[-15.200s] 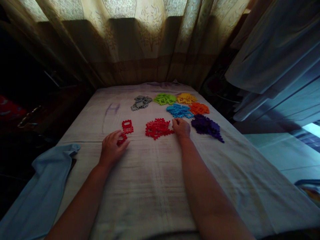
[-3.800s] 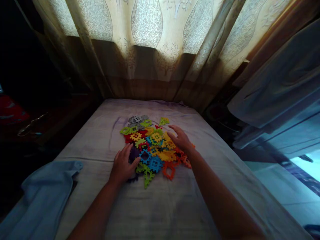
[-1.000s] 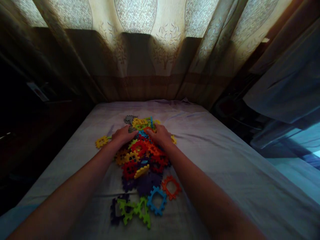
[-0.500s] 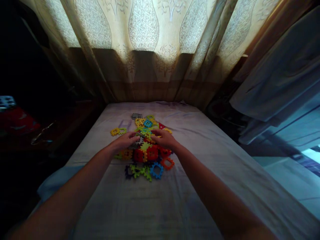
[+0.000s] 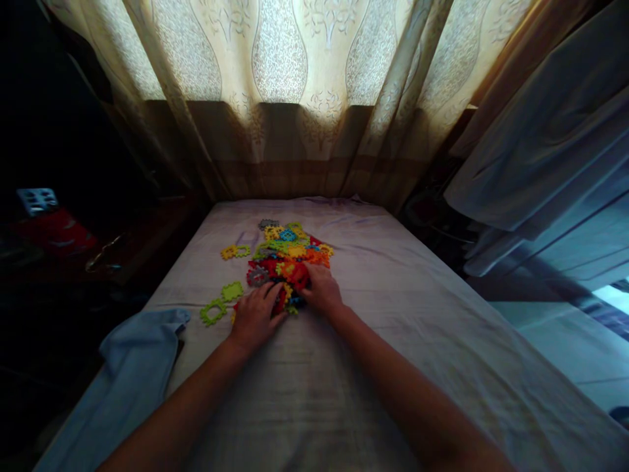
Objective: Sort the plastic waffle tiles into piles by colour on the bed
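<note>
Colourful plastic interlocking pieces with notched edges lie heaped on the bed. My left hand (image 5: pixel 257 316) rests on the near left of the heap, fingers spread and touching red and yellow pieces. At the right side, my right hand (image 5: pixel 322 288) leans against a red interlocking piece (image 5: pixel 293 274), thumb and forefinger apart; its other fingers are partly hidden. A grey piece (image 5: pixel 257 276) lies just beyond my left hand. Farther back are a blue piece (image 5: pixel 287 235) and an orange one (image 5: pixel 319 257). Some near pieces are covered by my hands.
Left of the heap lie a green frame piece (image 5: pixel 213 313), a solid green piece (image 5: pixel 232 291) and a yellow piece (image 5: pixel 228 252). Light blue cloth (image 5: pixel 142 354) hangs over the left bed edge. Curtains (image 5: pixel 280 151) stand behind the bed (image 5: pixel 393 314); clothes (image 5: pixel 531 144) hang at right.
Both hands have come nearer to me and down onto the front of the heap. The near pieces have been pushed together, and two green ones now lie at the left.
</note>
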{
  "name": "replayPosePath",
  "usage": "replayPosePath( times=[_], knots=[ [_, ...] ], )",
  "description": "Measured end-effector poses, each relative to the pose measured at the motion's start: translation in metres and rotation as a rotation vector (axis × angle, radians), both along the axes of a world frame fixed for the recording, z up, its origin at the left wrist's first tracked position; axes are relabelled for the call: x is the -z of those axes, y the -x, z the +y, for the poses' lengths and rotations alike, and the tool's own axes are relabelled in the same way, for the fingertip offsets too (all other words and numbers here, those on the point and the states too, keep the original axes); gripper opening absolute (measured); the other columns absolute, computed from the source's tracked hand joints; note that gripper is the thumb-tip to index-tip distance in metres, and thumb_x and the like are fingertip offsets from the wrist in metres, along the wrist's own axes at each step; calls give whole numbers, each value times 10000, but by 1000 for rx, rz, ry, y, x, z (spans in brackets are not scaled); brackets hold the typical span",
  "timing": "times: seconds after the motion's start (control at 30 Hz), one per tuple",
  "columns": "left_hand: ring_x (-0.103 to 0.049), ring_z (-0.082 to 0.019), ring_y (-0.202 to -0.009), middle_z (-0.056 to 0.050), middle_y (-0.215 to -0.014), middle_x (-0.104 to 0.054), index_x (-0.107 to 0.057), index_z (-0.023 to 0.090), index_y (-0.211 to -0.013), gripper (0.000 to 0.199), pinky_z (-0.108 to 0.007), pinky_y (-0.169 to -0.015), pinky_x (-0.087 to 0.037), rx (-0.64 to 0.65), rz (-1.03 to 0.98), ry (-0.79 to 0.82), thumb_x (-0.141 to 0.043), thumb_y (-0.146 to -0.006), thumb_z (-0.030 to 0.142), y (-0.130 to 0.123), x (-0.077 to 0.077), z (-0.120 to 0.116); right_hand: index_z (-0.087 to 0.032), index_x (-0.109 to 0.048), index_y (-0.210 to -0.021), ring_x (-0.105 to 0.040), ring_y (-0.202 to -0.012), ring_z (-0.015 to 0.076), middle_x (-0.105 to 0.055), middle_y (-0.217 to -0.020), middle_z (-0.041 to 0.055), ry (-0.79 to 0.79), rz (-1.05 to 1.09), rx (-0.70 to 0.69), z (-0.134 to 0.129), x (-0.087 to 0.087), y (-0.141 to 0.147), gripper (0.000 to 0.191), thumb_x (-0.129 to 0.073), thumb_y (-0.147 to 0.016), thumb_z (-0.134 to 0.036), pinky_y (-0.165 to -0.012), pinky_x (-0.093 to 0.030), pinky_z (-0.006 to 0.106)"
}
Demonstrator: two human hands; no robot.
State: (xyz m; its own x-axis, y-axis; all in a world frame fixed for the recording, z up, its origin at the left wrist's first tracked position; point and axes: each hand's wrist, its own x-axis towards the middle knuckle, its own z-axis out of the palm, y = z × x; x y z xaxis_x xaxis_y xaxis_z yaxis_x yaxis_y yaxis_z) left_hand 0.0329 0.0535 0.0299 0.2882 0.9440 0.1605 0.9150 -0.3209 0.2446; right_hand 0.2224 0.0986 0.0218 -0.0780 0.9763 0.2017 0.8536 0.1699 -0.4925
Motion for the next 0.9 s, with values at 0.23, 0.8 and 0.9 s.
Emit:
replayPosePath(
  times=[0.23,0.8,0.9],
  knots=[
    [-642,-235,-1098,-92,-1238,-672,-572,198,-1299,446,-331,-943,-495,-356,-262,64,-513,-903,393,13,-20,41,-207,-583,-1303,-673,-1004,178,-716,-1144,50,227,238,238,48,-21,-20,421,-551,-917,-371,-877,-503,285],
    [-413,-253,-1399,-150,-1490,-451,-530,178,-1334,507,-428,-1157,-352,-310,-500,-128,-464,-896,426,4,41,-19,-186,-608,-1304,-539,-1256,243,-605,-1359,113,-50,72,1,-87,25,-22,495,-636,-821,-292,-1096,-375,383],
    [-480,-229,-1344,-127,-1433,-516,-553,201,-1298,450,-397,-1132,-392,-388,-681,-148,-423,-904,375,12,41,-25,-186,-667,-1202,-598,-1167,223,-668,-1260,103,-60,116,56,-88,26,-39,363,-584,-862,-281,-1050,-418,360]
  ],
)
